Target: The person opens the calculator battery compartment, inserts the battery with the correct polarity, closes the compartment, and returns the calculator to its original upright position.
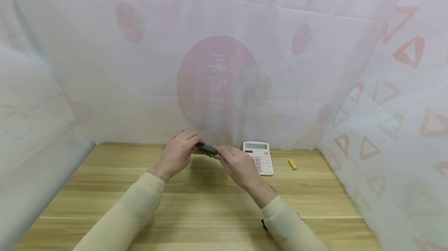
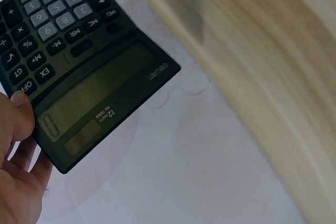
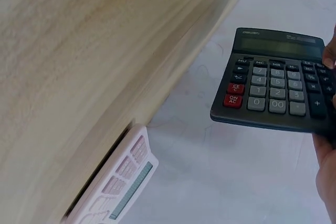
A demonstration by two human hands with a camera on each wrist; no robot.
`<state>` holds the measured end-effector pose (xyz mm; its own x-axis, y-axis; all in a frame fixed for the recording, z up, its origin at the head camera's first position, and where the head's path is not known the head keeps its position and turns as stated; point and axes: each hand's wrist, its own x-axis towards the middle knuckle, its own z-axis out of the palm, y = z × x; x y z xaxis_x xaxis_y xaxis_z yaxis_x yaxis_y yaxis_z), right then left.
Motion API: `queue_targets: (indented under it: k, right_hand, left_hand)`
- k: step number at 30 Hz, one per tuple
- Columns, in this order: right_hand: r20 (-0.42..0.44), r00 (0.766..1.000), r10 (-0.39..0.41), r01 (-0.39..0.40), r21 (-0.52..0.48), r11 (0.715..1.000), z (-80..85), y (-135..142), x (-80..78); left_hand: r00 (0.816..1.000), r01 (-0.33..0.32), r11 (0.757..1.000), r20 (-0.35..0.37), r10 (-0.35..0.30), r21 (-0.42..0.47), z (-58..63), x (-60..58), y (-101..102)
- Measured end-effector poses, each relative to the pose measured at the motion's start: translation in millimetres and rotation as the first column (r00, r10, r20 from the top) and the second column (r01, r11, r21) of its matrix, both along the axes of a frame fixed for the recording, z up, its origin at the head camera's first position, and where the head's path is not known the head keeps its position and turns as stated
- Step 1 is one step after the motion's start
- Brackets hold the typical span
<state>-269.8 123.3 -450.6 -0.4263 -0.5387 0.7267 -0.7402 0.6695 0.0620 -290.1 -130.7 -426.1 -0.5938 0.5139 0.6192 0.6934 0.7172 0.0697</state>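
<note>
Both hands hold a black calculator (image 1: pixel 207 150) up off the table, seen nearly edge-on in the head view. My left hand (image 1: pixel 176 156) grips its left end; in the left wrist view the thumb lies by the OFF key, with fingers behind the casing. At the other end, my right hand (image 1: pixel 240 167) pinches the edge. The right wrist view shows the dark calculator (image 3: pixel 273 61) with grey number keys, two red keys and a blank-looking display. A white calculator (image 1: pixel 266 165) lies on the table just beyond the right hand, partly covered by it.
The wooden table (image 1: pixel 206 212) ends at a pale printed curtain (image 1: pixel 150 88) behind, with more hanging sheets at both sides. A short yellow stick (image 1: pixel 292 164) lies right of the white calculator. Something small and black (image 1: pixel 264 225) shows beside the right sleeve.
</note>
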Motion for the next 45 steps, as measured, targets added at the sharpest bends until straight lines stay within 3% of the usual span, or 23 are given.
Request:
queue_targets:
  k: [4, 6, 8, 11, 15, 22, 27, 35, 37, 42, 45]
  right_hand:
    - [0.132, 0.989, 0.072, -0.074, 0.011, 0.997, 5.9, 5.0, 3.3]
    - [0.250, 0.963, 0.100, -0.111, 0.031, 0.993, 12.0, 8.8, 6.0]
    - [0.370, 0.922, 0.113, -0.140, 0.046, 0.989, 19.0, 13.0, 8.8]
    - [0.542, 0.833, 0.114, -0.156, 0.032, 0.987, 25.6, 19.8, 9.7]
    - [0.656, 0.749, 0.093, -0.119, -0.004, 0.993, 23.7, 27.2, 4.2]
    - [0.739, 0.671, 0.056, -0.072, -0.010, 0.997, 11.7, 29.1, -7.6]
    - [0.770, 0.638, -0.012, -0.046, 0.054, 0.997, 2.0, 25.9, -15.6]
    - [0.781, 0.619, -0.082, -0.059, 0.150, 0.987, -11.2, 20.0, -30.8]
    - [0.793, 0.603, -0.081, -0.078, 0.160, 0.984, -14.5, 19.0, -33.5]
    - [0.840, 0.538, -0.066, -0.122, 0.156, 0.980, -20.8, 18.7, -37.1]
    - [0.846, 0.529, -0.061, -0.131, 0.153, 0.979, -22.6, 19.3, -38.3]
  left_hand:
    - [0.999, 0.033, 0.999, 0.005, -0.033, 0.032, -6.8, -2.1, -4.3]
    - [0.998, 0.063, 0.997, 0.001, -0.063, 0.038, -10.8, -4.3, -7.2]
    - [0.995, 0.102, 0.994, -0.022, -0.101, 0.029, -14.6, -6.5, -10.2]
    - [0.982, 0.185, 0.983, -0.049, -0.184, 0.010, -19.7, -8.9, -14.0]
    - [0.953, 0.294, 0.955, -0.067, -0.296, -0.042, -26.7, -9.8, -15.8]
    - [0.910, 0.395, 0.913, -0.089, -0.404, -0.101, -34.3, -6.4, -10.0]
    - [0.896, 0.420, 0.898, -0.094, -0.433, -0.132, -38.9, -4.5, -6.0]
    - [0.890, 0.426, 0.886, -0.094, -0.447, -0.184, -42.7, -0.7, -4.1]
    - [0.893, 0.423, 0.886, -0.081, -0.443, -0.190, -43.7, 0.5, -5.1]
    - [0.893, 0.435, 0.878, -0.028, -0.449, -0.197, -48.0, 1.4, -8.6]
    - [0.887, 0.448, 0.868, -0.018, -0.462, -0.212, -50.2, -0.1, -11.0]
